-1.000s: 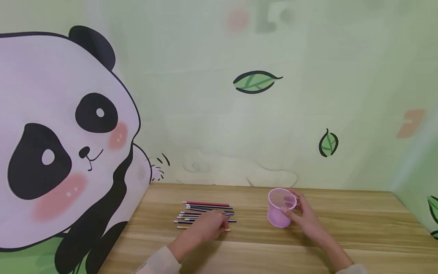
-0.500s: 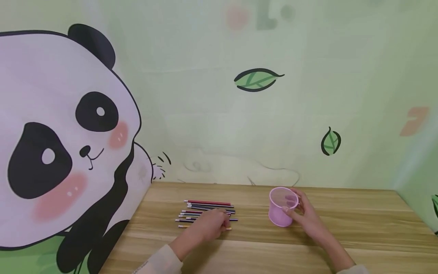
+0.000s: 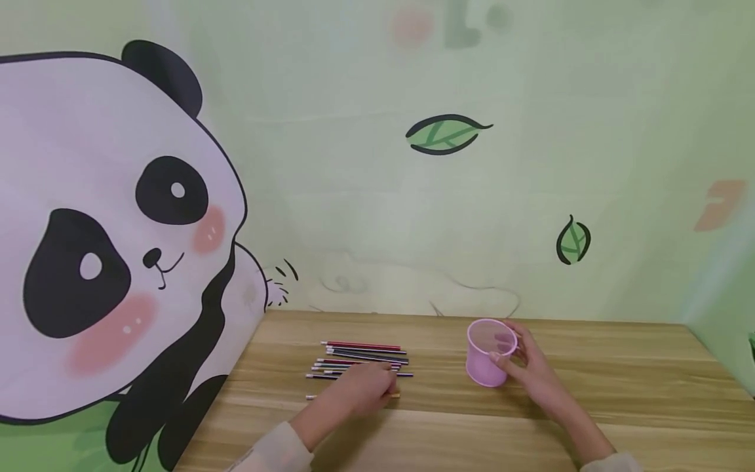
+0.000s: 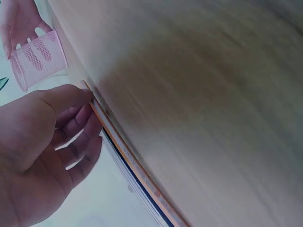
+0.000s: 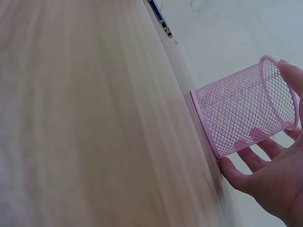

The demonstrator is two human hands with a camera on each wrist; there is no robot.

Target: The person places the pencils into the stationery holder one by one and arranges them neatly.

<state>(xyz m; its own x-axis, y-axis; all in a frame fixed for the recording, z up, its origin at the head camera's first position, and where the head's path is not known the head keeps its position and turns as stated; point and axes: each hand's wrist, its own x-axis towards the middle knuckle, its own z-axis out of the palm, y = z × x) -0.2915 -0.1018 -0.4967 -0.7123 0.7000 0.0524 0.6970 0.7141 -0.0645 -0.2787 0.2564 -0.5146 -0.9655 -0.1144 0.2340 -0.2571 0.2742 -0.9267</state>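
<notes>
My left hand pinches a yellow-orange pencil near one end, between thumb and fingers, low over the wooden table. In the head view its white-tipped end shows left of the wrist; the hand covers the middle. Just beyond it, several dark and red pencils lie side by side, partly hidden by the hand. My right hand holds the right side of a pink mesh pen cup, thumb at the near side and fingers behind. The cup stands upright on the table with its mouth up.
The wooden table runs back to a pale green wall with printed leaves. A large panda picture covers the wall on the left.
The yellow-orange pencil's white-tipped end has moved toward me, widening its gap from the other pencils. My right hand and the cup keep their place; the head view has shifted slightly.
</notes>
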